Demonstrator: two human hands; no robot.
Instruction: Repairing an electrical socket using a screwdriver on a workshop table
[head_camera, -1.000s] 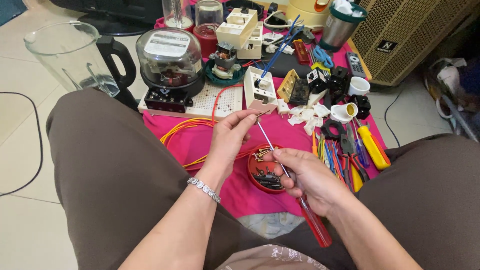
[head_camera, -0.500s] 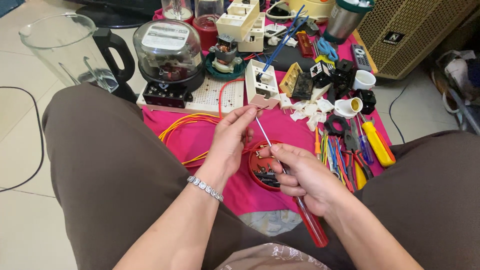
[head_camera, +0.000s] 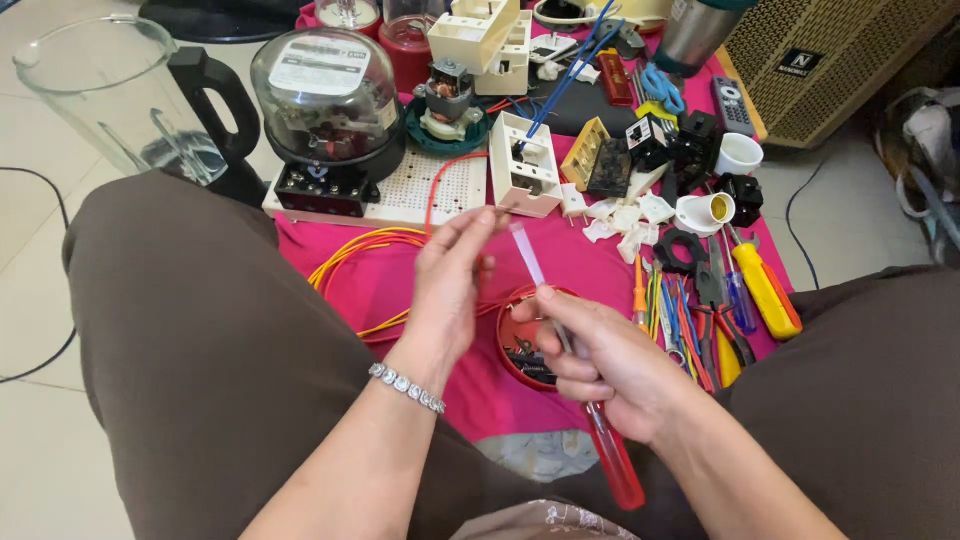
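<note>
Since half a second ago the screwdriver (head_camera: 575, 370) has tipped more upright, its tip lifting toward the left hand (head_camera: 447, 290), which has stayed raised over the pink cloth (head_camera: 440, 390). Left fingers are pinched narrow on something small at the blade's tip, too small to tell, while the right hand (head_camera: 610, 365) is wrapped around the shaft just above the red handle, over the red dish (head_camera: 515, 350) of screws. Doing this well likely means keeping the blade steady and the pinch firm above the dish.
</note>
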